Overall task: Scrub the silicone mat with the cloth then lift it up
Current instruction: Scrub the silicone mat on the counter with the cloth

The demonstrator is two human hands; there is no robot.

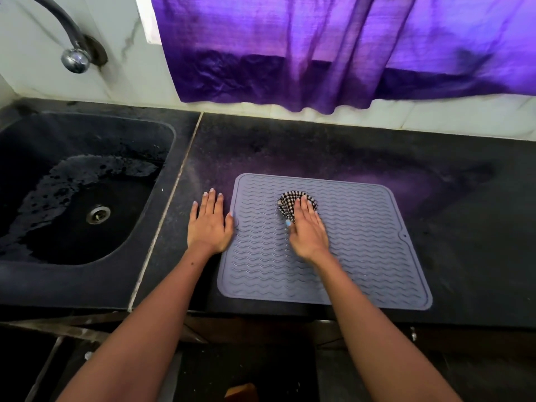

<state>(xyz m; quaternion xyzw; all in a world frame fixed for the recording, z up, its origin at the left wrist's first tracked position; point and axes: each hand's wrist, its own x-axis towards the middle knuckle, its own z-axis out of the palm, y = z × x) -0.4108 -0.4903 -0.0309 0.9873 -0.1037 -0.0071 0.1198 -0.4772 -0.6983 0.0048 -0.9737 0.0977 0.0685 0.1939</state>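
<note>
While pressing the checkered cloth (293, 203) under the flat-fingered right hand (307, 230) mid-mat, keep scrubbing; silicone mat (362, 256) flat on desk (464, 227), left hand (209, 221) splayed, empty, nearest its left edge for lifting.

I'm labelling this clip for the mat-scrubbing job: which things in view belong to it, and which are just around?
In the job:
silicone mat
checked cloth
right hand, pressing the cloth
left hand, flat on the counter at the mat's edge

Just around:
sink
tap
purple curtain
</note>
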